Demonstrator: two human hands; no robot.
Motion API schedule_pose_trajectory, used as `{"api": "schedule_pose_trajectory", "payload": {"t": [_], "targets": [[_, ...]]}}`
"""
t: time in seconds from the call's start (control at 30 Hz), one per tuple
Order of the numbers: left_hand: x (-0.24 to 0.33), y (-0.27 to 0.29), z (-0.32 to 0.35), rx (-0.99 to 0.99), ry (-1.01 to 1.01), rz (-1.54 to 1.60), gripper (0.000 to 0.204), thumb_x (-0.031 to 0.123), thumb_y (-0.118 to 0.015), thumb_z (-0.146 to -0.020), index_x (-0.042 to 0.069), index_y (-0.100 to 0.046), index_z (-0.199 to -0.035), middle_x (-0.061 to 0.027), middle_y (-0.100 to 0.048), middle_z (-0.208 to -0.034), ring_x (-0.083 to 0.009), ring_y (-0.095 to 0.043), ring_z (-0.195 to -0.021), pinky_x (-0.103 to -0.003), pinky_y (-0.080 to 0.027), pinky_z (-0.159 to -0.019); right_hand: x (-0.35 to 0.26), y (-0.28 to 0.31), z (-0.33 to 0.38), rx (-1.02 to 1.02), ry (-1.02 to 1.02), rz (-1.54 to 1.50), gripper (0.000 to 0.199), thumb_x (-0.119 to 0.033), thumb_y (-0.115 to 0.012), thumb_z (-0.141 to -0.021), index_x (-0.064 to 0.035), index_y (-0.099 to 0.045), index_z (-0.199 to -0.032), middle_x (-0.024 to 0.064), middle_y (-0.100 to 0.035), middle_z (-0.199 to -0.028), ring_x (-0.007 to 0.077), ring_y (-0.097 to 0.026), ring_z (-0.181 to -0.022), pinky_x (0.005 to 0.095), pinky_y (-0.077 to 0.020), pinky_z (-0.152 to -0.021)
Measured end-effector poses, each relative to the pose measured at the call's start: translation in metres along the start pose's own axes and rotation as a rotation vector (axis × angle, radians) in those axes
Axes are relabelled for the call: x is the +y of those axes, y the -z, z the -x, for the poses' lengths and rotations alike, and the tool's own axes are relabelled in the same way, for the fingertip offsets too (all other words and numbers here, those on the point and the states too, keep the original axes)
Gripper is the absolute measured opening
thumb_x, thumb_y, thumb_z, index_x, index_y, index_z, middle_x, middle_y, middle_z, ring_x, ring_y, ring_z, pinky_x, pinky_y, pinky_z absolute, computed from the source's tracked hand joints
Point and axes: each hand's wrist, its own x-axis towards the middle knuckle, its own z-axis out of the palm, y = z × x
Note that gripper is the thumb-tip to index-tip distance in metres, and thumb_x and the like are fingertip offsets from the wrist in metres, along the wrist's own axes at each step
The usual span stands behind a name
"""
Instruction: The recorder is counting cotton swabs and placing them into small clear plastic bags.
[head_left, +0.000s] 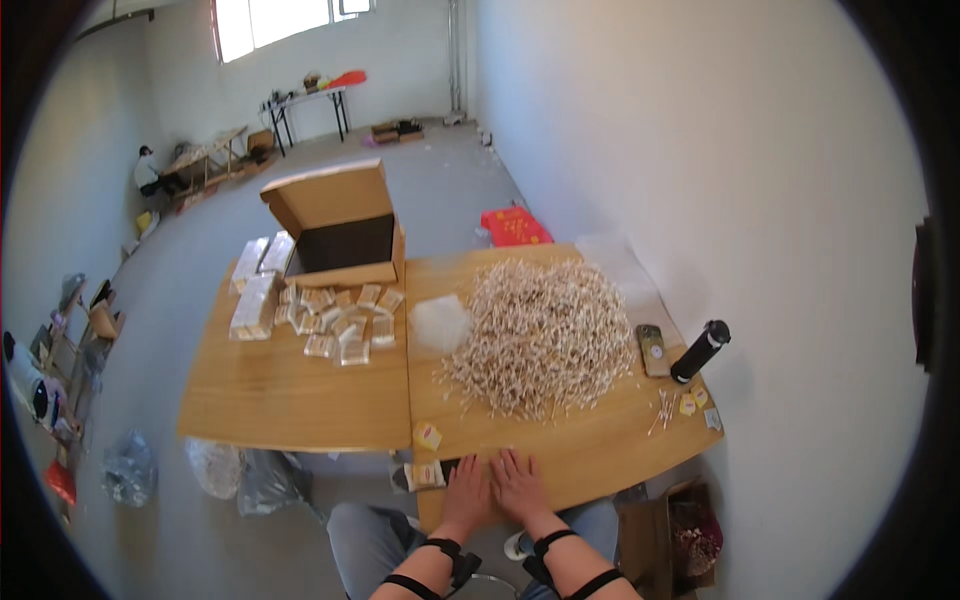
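Note:
My left hand (467, 492) and my right hand (519, 484) lie side by side on the near edge of the wooden table (590, 455), fingers stretched out and holding nothing. Beside my left hand is a small pale packet with a red mark (427, 474), next to a dark piece partly covered by my fingers. A yellow-and-white label (428, 435) lies just beyond it. Farther out sits a large heap of cotton swabs (545, 335). To its left is a stack of thin clear plastic bags (440, 323).
Several small packs of swabs (350, 340) and wrapped white bundles (255, 305) stand at left, before an opened cardboard box (345, 250). At right are a phone (653, 352), a black bottle (702, 350), loose swabs (661, 410) and labels (690, 403). A carton (650, 535) stands below.

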Motion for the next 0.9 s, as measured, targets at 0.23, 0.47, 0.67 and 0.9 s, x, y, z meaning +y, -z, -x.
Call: {"api": "schedule_pose_trajectory", "payload": {"t": [0.23,0.47,0.67,0.9], "targets": [[-0.044,0.054,0.013,0.301,0.18,0.076,0.039,0.012,-0.053,-0.092,-0.001,-0.051,-0.128,-0.0214,-0.05,-0.134,-0.0389,-0.045,-0.127,-0.048,-0.035,-0.106,0.0,0.005,-0.002,-0.058,0.004,-0.003,0.053,-0.034,-0.044,-0.095,-0.0113,-0.041,-0.143,0.0142,-0.035,-0.152,0.0287,-0.03,-0.142,0.056,-0.0165,-0.115],[-0.077,0.047,0.006,0.379,0.489,-0.025,0.038,0.019,-0.051,-0.095,-0.005,-0.051,-0.125,-0.0248,-0.054,-0.127,-0.0413,-0.047,-0.12,-0.048,-0.037,-0.103,0.001,0.005,0.002,-0.085,0.012,0.004,0.055,-0.035,-0.042,-0.097,-0.0104,-0.037,-0.146,0.0148,-0.032,-0.154,0.0281,-0.026,-0.144,0.0543,-0.0131,-0.116],[-0.084,0.035,-0.008,0.306,0.554,-0.004,0.038,0.022,-0.048,-0.097,-0.006,-0.054,-0.121,-0.0241,-0.058,-0.118,-0.0419,-0.051,-0.11,-0.048,-0.04,-0.096,0.002,0.008,0.001,-0.122,0.011,0.039,0.057,-0.036,-0.041,-0.097,-0.0109,-0.035,-0.148,0.0139,-0.03,-0.155,0.0269,-0.024,-0.145,0.053,-0.011,-0.117],[-0.094,0.025,-0.001,0.254,0.482,-0.017,0.037,0.023,-0.046,-0.098,-0.004,-0.053,-0.122,-0.0246,-0.058,-0.116,-0.0424,-0.051,-0.107,-0.049,-0.042,-0.092,-0.016,0.011,-0.015,-0.186,0.092,0.051,0.058,-0.037,-0.039,-0.098,-0.0099,-0.032,-0.149,0.0131,-0.029,-0.155,0.0242,-0.023,-0.146,0.0511,-0.009,-0.118]]}}
